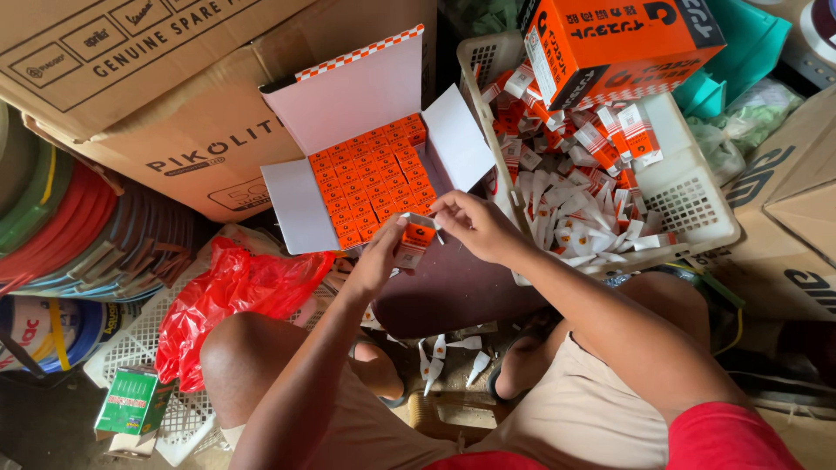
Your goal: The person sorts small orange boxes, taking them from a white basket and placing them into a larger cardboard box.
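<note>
My left hand (376, 258) grips a small orange-and-white carton (414, 241) from below. My right hand (470, 222) pinches the carton's top flap with its fingertips. Just beyond the hands lies an open box (305, 204) with white flaps, filled with rows of several small orange cartons (374, 178). To the right stands a white plastic basket (688, 196) holding a heap of loose orange-and-white cartons (575, 187). I sit with my bare knees spread below the hands.
A large orange box (618, 39) rests on the basket's far rim. Big brown cardboard boxes (165, 96) stand at upper left and right. A red plastic bag (231, 292) lies on a white crate (187, 418), beside a green box (131, 402). Coiled hoses (70, 226) sit far left.
</note>
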